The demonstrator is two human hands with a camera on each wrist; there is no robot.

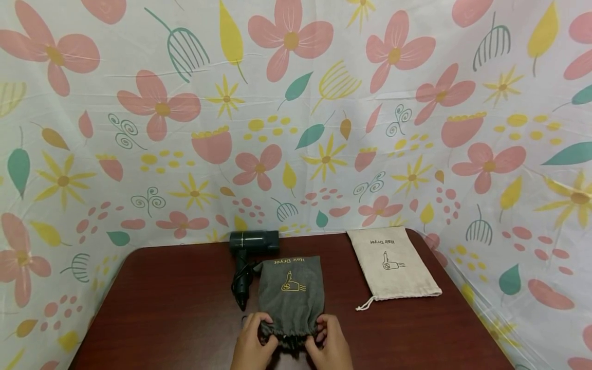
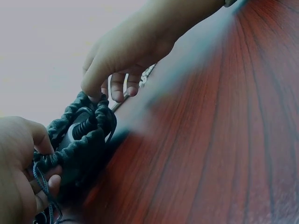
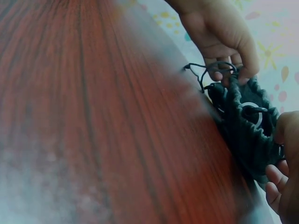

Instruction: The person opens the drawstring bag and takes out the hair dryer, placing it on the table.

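A dark grey drawstring bag (image 1: 292,298) printed "Hair Dryer" lies on the table with its gathered mouth toward me. My left hand (image 1: 253,343) pinches the left side of that mouth, and my right hand (image 1: 330,345) pinches the right side. Between them the opening is spread. Inside it, the left wrist view shows a ribbed black cord end (image 2: 85,127) in a pale ring; the rest of that item is hidden by the cloth. A thin drawstring (image 2: 43,184) hangs by the left hand. Just beyond the bag's left side lies a dark green hair dryer (image 1: 253,242), its cord bundled at the handle.
A cream drawstring bag (image 1: 394,263), also printed "Hair Dryer", lies flat at the back right of the brown wooden table (image 1: 176,298). A floral cloth (image 1: 287,154) hangs behind the table and along its sides.
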